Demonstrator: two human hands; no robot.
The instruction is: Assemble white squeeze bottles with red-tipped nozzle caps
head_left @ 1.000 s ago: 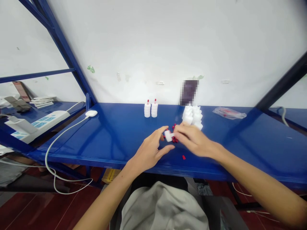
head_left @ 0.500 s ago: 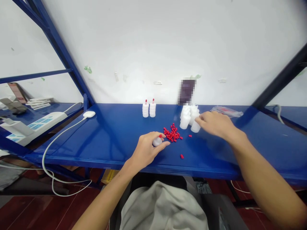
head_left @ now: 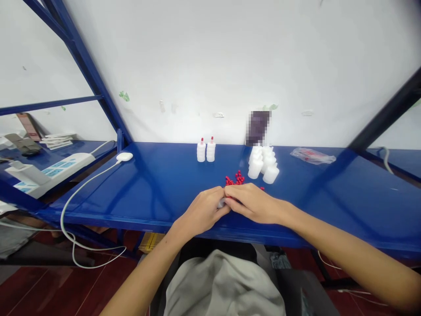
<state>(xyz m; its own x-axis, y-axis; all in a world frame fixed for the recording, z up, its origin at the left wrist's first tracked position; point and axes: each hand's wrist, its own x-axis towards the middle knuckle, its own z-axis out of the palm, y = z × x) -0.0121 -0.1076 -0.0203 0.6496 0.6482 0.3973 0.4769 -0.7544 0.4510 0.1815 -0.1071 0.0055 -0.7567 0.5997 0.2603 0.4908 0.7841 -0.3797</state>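
Note:
My left hand (head_left: 210, 206) is closed around a small translucent squeeze bottle (head_left: 221, 203), of which only a bit shows between the fingers. Over the bottle's top, the fingers of my right hand (head_left: 248, 202) are pinched together and meet the left fingertips. A trace of red shows under them; the bottle's red cap is otherwise hidden. Just beyond both hands lies a pile of small red caps (head_left: 239, 177), partly covered by them. Two white bottles with red caps (head_left: 211, 152) stand upright farther back. To the right, several white bottles without red caps (head_left: 270, 174) stand grouped in rows.
A clear plastic bag (head_left: 312, 155) with something red inside lies at the back right of the blue table (head_left: 158, 175). On the left are a white charging puck (head_left: 124, 156) with its cable and a power strip (head_left: 62, 169). Blue posts (head_left: 88, 66) frame the table.
My right hand has come from the white bottles on the right to the bottle in my left hand, and its fingers have closed at the bottle's top. My left hand has stayed nearly in place.

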